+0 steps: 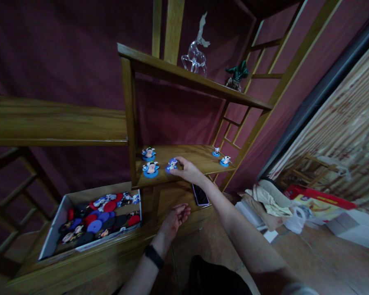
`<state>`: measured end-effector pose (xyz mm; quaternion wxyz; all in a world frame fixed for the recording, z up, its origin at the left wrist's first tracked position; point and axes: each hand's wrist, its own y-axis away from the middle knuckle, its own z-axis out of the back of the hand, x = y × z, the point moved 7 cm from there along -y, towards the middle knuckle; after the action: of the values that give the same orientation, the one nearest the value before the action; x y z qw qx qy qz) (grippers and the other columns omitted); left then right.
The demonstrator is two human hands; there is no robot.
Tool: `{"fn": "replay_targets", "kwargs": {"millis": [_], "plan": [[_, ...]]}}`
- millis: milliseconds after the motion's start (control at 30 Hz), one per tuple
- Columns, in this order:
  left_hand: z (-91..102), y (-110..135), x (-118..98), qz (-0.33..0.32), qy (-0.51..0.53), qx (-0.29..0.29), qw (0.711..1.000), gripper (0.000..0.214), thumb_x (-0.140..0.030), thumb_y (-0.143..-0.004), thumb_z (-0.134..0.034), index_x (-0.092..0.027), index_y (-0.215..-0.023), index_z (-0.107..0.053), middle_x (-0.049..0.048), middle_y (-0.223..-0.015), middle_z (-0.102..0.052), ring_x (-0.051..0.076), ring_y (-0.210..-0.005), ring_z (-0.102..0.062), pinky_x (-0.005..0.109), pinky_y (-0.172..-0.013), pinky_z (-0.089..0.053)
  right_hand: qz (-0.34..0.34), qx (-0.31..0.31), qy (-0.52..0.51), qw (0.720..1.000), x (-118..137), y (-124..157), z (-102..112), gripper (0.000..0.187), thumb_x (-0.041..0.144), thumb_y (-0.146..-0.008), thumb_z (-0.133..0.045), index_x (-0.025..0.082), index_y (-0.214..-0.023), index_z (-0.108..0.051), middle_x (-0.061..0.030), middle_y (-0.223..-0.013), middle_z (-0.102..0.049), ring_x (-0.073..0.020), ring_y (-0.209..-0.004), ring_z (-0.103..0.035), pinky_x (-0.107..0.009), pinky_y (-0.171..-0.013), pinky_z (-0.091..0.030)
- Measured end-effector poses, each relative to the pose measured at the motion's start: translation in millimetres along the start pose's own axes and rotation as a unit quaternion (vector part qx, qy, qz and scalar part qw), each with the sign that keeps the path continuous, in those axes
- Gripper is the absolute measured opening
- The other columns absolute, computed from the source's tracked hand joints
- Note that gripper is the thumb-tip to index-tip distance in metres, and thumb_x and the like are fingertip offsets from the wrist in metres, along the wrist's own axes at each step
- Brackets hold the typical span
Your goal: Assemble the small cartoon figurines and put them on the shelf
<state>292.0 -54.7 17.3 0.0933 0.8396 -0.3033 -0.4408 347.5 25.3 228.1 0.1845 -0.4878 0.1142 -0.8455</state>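
Note:
My right hand [187,168] reaches onto the middle wooden shelf [199,156] and pinches a small figurine on a blue round base [172,164]. Two more figurines on blue bases [149,168] stand just to its left, and two smaller ones [220,157] stand at the shelf's right end. My left hand [174,219] hovers lower down, over the front of the bottom ledge, fingers loosely curled with nothing in them; a black band is on its wrist. A white box [53,229] with several red, blue and black round bases and figurines lies at the lower left.
A phone [200,195] lies on the bottom ledge under my right forearm. On the top shelf stand a clear glass figure [196,53] and a green figure [236,76]. Cloth, bags and boxes [298,209] are piled on the floor at the right.

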Motion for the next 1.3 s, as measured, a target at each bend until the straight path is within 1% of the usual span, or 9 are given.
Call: {"fn": "replay_targets", "kwargs": {"millis": [67,200,400,767,1067,1133,1200,1233,1300], "plan": [[0.1,-0.6,0.4,-0.003,-0.001,0.007,1.000,0.019,-0.019,-0.074,-0.067,-0.013,-0.092,-0.066,0.0102,-0.086,-0.071,0.014,-0.072,-0.066,0.024,-0.068,-0.048,0.002,0.006,0.020,1.000,4.3,2.9,0.9,0.051,0.035,-0.067,-0.073,0.021,-0.113,-0.059,-0.0019,-0.105,-0.066,-0.0176,-0.097,-0.060,-0.031,-0.093,-0.042],[1.8,-2.3,1.8,-0.008,-0.006,0.005,1.000,0.021,-0.022,-0.074,-0.068,-0.014,-0.093,-0.066,0.0101,-0.084,-0.071,0.015,-0.072,-0.066,0.024,-0.068,-0.048,0.002,-0.002,0.041,0.999,5.9,5.1,0.8,0.052,0.032,-0.066,-0.073,0.023,-0.115,-0.059,-0.0014,-0.107,-0.066,-0.0187,-0.100,-0.060,-0.032,-0.094,-0.042],[3.2,-3.3,2.5,0.000,-0.002,-0.001,1.000,0.019,-0.020,-0.073,-0.069,-0.014,-0.091,-0.066,0.0101,-0.084,-0.071,0.015,-0.071,-0.066,0.024,-0.067,-0.048,-0.002,-0.007,0.011,1.000,-4.5,3.8,-5.1,0.065,0.034,-0.066,-0.074,0.024,-0.126,-0.051,-0.0026,-0.116,-0.064,-0.0186,-0.108,-0.059,-0.032,-0.098,-0.041],[5.6,1.1,0.0,0.007,-0.003,-0.018,1.000,0.018,-0.016,-0.077,-0.064,-0.013,-0.094,-0.065,0.0099,-0.085,-0.071,0.013,-0.070,-0.065,0.022,-0.065,-0.049,0.014,-0.016,0.063,0.998,5.1,10.1,-1.5,0.062,0.035,-0.070,-0.071,0.025,-0.127,-0.050,-0.0038,-0.117,-0.064,-0.0204,-0.109,-0.059,-0.034,-0.098,-0.041],[8.7,0.1,-1.9,0.007,0.005,-0.020,1.000,0.018,-0.014,-0.077,-0.061,-0.013,-0.095,-0.064,0.0097,-0.084,-0.070,0.012,-0.070,-0.066,0.021,-0.063,-0.049,0.019,-0.016,0.060,0.998,0.2,9.6,-2.6,0.065,0.034,-0.070,-0.072,0.025,-0.130,-0.047,-0.0024,-0.117,-0.064,-0.0186,-0.109,-0.060,-0.033,-0.098,-0.043],[9.5,0.8,-3.1,0.005,0.005,-0.019,1.000,0.019,-0.014,-0.077,-0.061,-0.013,-0.095,-0.064,0.0095,-0.085,-0.070,0.012,-0.070,-0.066,0.021,-0.063,-0.049,0.030,-0.017,0.061,0.998,3.3,10.8,-1.6,0.067,0.033,-0.071,-0.071,0.024,-0.132,-0.046,-0.0035,-0.120,-0.062,-0.0188,-0.112,-0.058,-0.033,-0.100,-0.042],[10.6,1.9,-4.4,0.003,0.004,-0.017,1.000,0.019,-0.014,-0.077,-0.061,-0.013,-0.095,-0.064,0.0096,-0.086,-0.070,0.012,-0.070,-0.066,0.021,-0.063,-0.049,0.053,-0.033,0.059,0.996,12.8,17.6,2.1,0.067,0.031,-0.072,-0.070,0.023,-0.133,-0.044,-0.0052,-0.125,-0.059,-0.0194,-0.116,-0.055,-0.034,-0.103,-0.040],[11.5,2.3,-5.0,0.002,0.004,-0.016,1.000,0.019,-0.014,-0.077,-0.061,-0.013,-0.095,-0.064,0.0098,-0.086,-0.070,0.013,-0.071,-0.066,0.021,-0.063,-0.049,0.067,-0.053,0.056,0.995,19.2,24.5,5.6,0.065,0.030,-0.074,-0.069,0.023,-0.133,-0.044,-0.0058,-0.127,-0.058,-0.0196,-0.118,-0.053,-0.035,-0.104,-0.038],[13.9,2.5,-6.0,-0.002,0.006,-0.014,1.000,0.019,-0.014,-0.077,-0.061,-0.013,-0.095,-0.065,0.0101,-0.087,-0.070,0.013,-0.072,-0.066,0.022,-0.064,-0.049,0.086,-0.126,0.049,0.987,30.2,47.8,15.3,0.056,0.025,-0.078,-0.062,0.025,-0.132,-0.045,-0.0059,-0.127,-0.057,-0.0194,-0.118,-0.052,-0.036,-0.104,-0.039]]}}
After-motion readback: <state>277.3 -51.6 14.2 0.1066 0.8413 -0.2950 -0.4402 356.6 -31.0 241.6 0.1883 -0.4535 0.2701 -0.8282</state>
